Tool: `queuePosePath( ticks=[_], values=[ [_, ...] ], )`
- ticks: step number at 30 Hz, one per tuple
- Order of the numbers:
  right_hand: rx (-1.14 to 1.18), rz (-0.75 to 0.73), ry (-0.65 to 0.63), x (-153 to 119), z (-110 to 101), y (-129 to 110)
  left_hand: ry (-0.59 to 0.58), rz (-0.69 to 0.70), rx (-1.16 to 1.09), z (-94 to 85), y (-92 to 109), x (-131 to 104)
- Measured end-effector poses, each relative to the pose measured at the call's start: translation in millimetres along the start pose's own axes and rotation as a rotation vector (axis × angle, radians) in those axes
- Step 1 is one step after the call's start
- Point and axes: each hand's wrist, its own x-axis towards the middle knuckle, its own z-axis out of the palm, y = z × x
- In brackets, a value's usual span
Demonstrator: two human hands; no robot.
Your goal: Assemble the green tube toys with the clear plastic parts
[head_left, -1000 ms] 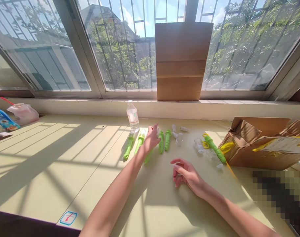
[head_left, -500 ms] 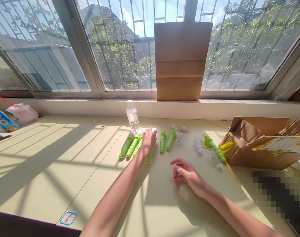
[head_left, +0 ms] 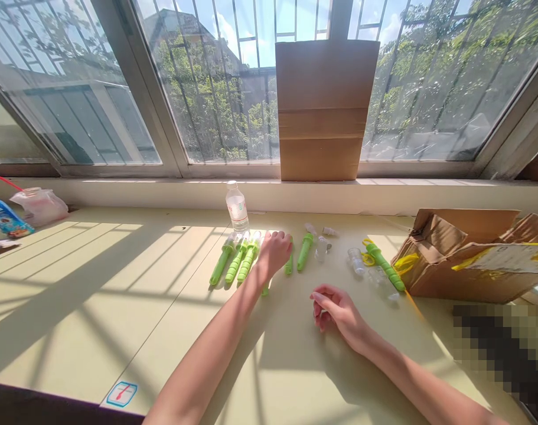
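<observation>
My left hand (head_left: 275,252) reaches over a row of green plastic sticks, its fingers bent and closed round the upper part of one green stick (head_left: 289,265); the palm side is hidden. Several green sticks (head_left: 237,260) with clear tops lie to its left, and another stick (head_left: 264,291) shows partly under the wrist. To its right rests a separate green stick (head_left: 305,251). My right hand (head_left: 339,313) hovers low over the table with fingers curled in and thumb against them. I see nothing in it.
A water bottle (head_left: 237,208) stands behind the sticks. Clear plastic pieces (head_left: 356,261) and a green stick with yellow parts (head_left: 384,265) lie beside an open cardboard box (head_left: 472,265). A cardboard sheet (head_left: 324,112) leans on the window. A blue pouch (head_left: 5,215) sits far left.
My left hand has shifted right, from above one green stick to the one beside it. More of the left group shows. My right hand's fingers have curled closer together.
</observation>
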Motion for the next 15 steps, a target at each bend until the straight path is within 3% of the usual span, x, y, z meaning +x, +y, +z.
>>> queuePosePath(
  ticks=[7,15],
  values=[
    [-0.207,-0.147,0.200,15.1,-21.5,3.3,0.014,0.129,0.024,-1.9,40.6,-8.9],
    [-0.677,-0.325,0.382,22.2,-39.6,-2.0,-0.070,0.118,0.079,10.7,65.1,-24.1]
  ],
)
